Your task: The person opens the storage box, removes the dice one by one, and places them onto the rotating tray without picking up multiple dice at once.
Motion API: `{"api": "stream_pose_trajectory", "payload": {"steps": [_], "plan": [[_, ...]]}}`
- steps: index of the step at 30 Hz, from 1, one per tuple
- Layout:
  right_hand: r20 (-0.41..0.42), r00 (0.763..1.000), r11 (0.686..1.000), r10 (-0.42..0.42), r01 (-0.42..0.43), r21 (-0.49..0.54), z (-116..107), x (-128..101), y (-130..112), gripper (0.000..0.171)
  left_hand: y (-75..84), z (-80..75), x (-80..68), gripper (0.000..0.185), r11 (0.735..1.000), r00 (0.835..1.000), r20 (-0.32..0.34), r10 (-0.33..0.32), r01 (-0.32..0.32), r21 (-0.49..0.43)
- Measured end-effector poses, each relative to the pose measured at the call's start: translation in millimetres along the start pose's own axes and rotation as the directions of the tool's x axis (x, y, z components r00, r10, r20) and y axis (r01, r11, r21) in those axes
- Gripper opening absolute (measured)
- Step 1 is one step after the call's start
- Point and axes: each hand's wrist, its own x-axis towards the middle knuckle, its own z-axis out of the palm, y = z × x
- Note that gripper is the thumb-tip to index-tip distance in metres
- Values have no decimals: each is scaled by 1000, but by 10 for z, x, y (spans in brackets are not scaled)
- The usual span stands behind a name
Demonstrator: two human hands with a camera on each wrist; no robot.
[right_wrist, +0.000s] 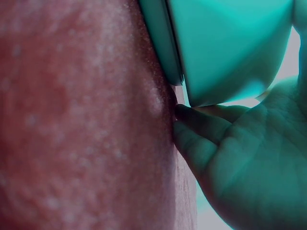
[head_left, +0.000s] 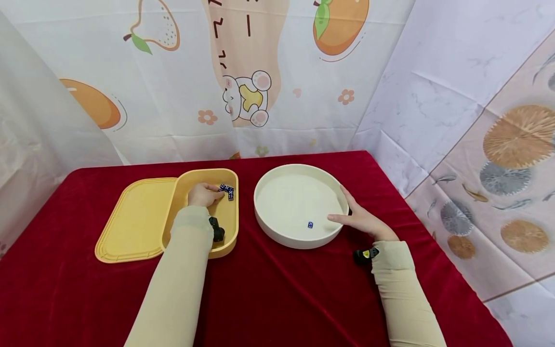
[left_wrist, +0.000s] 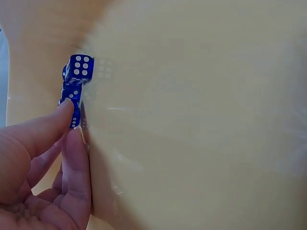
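My left hand (head_left: 204, 195) reaches into a yellow rectangular container (head_left: 236, 221). In the left wrist view, its thumb and finger pinch a blue die (left_wrist: 75, 117) at the near end of a small cluster. Another blue die (left_wrist: 80, 67) with six white pips lies at the far end, by the container's wall. My right hand (head_left: 362, 219) holds the side of a round white tray (head_left: 295, 202), thumb over the rim and fingers along the outside wall. A single blue die (head_left: 310, 225) lies on the tray's floor, left of that thumb.
A yellow lid (head_left: 134, 221) lies flat left of the container, which overlaps its edge. A red cloth (head_left: 277, 299) covers the table. Printed curtains (head_left: 295, 115) hang behind the table and at its right side.
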Motion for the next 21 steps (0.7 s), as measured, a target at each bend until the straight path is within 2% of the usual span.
{"api": "stream_pose_trajectory", "payload": {"steps": [13,21], "plan": [[-4,1000,1000,-3,3,-4,-2,8,-2,110,10,1,-32,36,1000,1000,-9,15,-15,13],[0,1000,1000,1,-1,-5,8,8,-3,111,-26,-31,-3,37,1000,999,36,5,-5,-11]]}}
